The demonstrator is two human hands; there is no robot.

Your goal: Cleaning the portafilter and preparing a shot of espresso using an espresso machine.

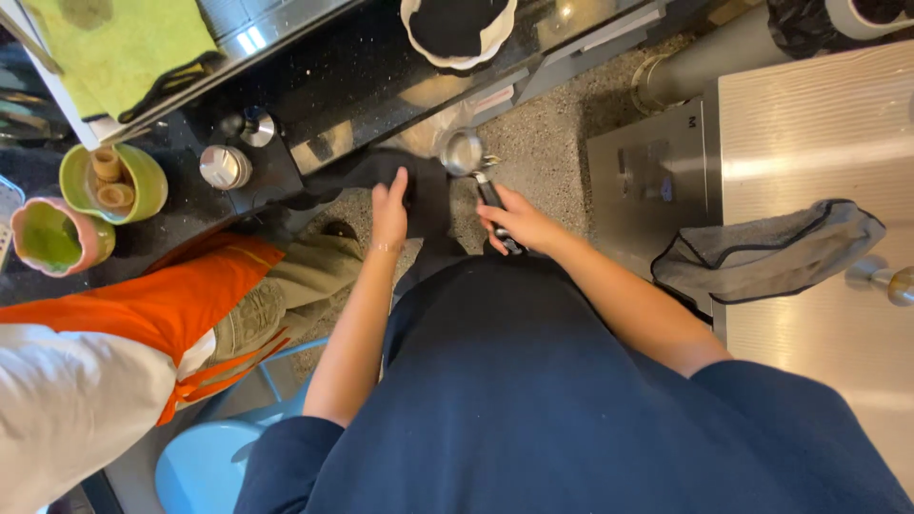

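Note:
My right hand (516, 221) grips the black handle of a metal portafilter (464, 152), whose round steel basket points away from me over the speckled floor. My left hand (388, 211) hovers just left of it with fingers straight and together, holding nothing, over a dark cloth or trouser leg (428, 195). Both forearms reach out from my dark blue shirt.
A black counter (333, 86) runs across the top with a white scalloped dish (457, 29), a green cloth (124, 48), two metal tampers (226, 167) and green cups (112, 181). Another person in an orange apron (162, 305) stands left. A steel surface with a grey towel (771, 249) lies right.

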